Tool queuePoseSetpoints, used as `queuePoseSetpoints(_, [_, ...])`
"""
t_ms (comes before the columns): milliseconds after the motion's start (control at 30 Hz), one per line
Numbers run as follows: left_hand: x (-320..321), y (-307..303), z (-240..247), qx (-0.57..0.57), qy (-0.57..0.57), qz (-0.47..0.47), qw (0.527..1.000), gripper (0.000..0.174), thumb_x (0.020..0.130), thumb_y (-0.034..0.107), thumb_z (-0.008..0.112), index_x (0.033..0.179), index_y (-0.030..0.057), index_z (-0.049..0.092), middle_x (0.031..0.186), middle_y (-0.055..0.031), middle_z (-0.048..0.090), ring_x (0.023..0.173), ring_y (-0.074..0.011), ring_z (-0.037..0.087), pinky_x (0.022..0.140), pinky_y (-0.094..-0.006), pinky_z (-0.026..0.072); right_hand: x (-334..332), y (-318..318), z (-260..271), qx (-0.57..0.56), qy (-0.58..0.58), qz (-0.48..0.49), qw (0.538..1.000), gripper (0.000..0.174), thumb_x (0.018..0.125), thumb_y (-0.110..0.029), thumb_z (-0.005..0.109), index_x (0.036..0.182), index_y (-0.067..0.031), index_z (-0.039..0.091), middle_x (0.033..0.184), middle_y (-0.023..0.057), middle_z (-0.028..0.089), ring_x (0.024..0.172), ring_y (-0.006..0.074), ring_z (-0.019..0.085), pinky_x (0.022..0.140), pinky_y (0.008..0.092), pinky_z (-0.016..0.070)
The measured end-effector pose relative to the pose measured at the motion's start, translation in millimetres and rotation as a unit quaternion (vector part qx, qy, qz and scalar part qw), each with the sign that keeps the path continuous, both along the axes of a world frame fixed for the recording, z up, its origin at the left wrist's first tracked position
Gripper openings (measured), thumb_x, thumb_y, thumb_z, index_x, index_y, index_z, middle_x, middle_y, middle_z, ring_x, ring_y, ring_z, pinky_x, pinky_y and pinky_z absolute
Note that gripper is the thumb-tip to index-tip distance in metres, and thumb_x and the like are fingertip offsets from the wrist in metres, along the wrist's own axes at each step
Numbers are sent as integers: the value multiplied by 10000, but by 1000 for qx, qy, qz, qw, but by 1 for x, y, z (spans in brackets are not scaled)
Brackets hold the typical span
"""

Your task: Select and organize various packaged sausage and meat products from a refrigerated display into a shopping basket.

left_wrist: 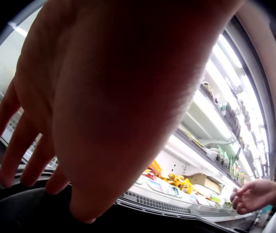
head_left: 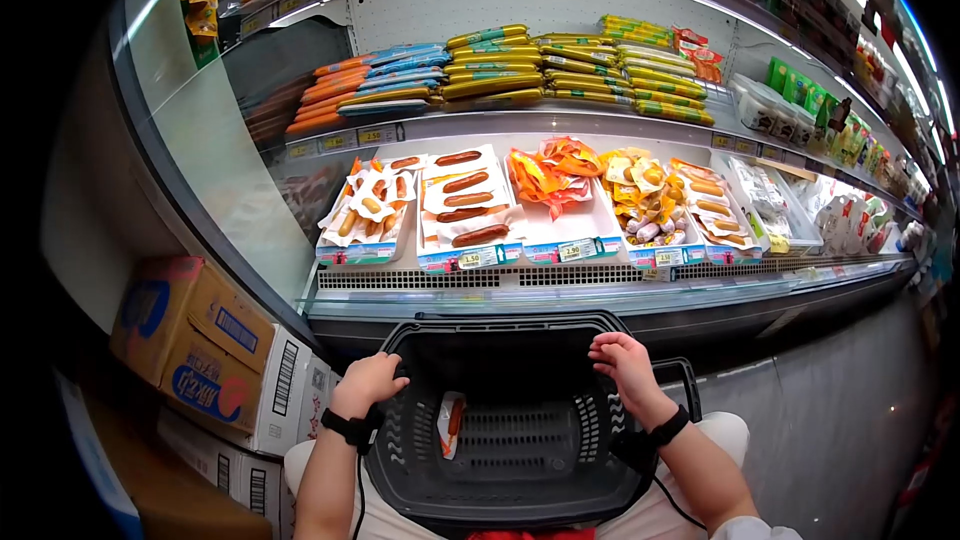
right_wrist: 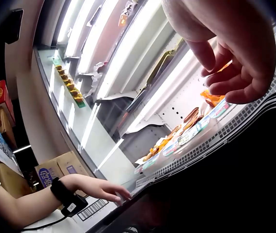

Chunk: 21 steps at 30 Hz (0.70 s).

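A black shopping basket (head_left: 500, 495) stands in front of the person's legs. Inside it, toward the left, lies one packaged sausage (head_left: 453, 427) in a white and orange wrapper. My left hand (head_left: 371, 380) is at the basket's left rim, its fingers (left_wrist: 14, 145) extended and spread over the edge. My right hand (head_left: 622, 367) hovers above the right rim, fingers loosely bent, with nothing in them. In the right wrist view, the right hand's fingers (right_wrist: 227, 80) hang relaxed in front of the display.
A refrigerated shelf holds white trays of sausages (head_left: 468, 185), orange packets (head_left: 555, 172) and yellow packets (head_left: 640, 180). Above lie stacked yellow sausage packs (head_left: 490, 65). A glass side panel (head_left: 215, 150) and cardboard boxes (head_left: 200, 340) stand at left. Grey floor (head_left: 800, 410) extends right.
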<state>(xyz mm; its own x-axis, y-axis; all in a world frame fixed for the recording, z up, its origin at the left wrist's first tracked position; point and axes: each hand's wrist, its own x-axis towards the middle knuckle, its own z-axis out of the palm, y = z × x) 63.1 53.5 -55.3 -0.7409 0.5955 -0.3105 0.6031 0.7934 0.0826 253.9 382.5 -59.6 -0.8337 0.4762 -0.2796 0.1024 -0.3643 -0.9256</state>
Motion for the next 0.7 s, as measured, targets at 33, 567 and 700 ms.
queuePoseSetpoints(33, [4, 2, 1, 31, -20, -23, 999, 413, 784, 353, 559, 1075, 63, 518, 1014, -127, 564, 953, -281, 544, 800, -371, 448, 0, -3, -3, -9, -5, 8, 1000, 135, 826, -71, 459, 921, -56, 555, 864, 38, 579, 811, 130, 564, 701, 252, 446])
queuePoseSetpoints(567, [15, 1, 4, 42, -31, -33, 998, 364, 793, 321, 551, 1055, 69, 532, 989, -115, 574, 927, -276, 551, 784, -363, 448, -1, 0, 1, -29, 28, -34, 999, 118, 813, -66, 456, 870, -66, 560, 818, 22, 580, 746, 101, 555, 672, 227, 438])
queuePoseSetpoints(700, [12, -2, 4, 54, -23, -28, 998, 360, 797, 317, 545, 1059, 70, 526, 997, -108, 571, 947, -267, 544, 798, -361, 443, 0, 2, -6, -76, 6, -36, 996, 124, 810, -66, 453, 889, -66, 549, 821, 23, 571, 749, 109, 544, 687, 246, 431])
